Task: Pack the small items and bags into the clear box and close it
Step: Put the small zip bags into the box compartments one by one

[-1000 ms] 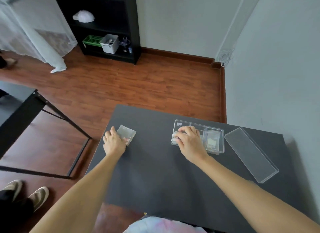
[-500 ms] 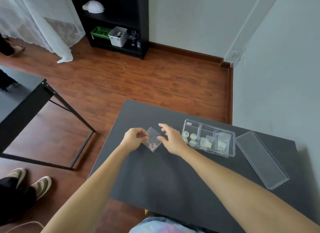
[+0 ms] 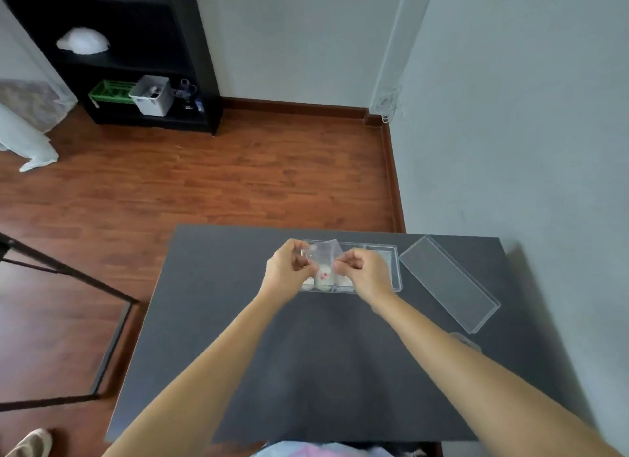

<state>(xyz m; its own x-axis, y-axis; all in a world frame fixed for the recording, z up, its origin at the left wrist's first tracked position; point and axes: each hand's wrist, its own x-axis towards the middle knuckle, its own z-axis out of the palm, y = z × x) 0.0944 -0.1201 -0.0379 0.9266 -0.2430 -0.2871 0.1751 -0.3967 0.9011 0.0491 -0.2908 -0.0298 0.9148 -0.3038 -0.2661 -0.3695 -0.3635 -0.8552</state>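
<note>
A small clear plastic bag (image 3: 325,256) with white and red bits inside is pinched between both hands over the clear box (image 3: 391,269). My left hand (image 3: 287,269) grips its left edge, my right hand (image 3: 362,271) its right edge. The box sits at the far side of the dark table (image 3: 306,371), divided into compartments; small white round items show in its left part, below the bag. Much of the box is hidden by my hands. Its clear lid (image 3: 449,283) lies apart on the table, to the right of the box.
The table's right side runs along a grey wall (image 3: 527,133). A black frame of another table (image 3: 68,269) stands to the left over wooden floor. A black shelf (image 3: 112,48) with bins is at the back left.
My left hand lifted the bag from the table's left part and carried it right. My right hand left the box, met the bag, and both now hold it over the box.
</note>
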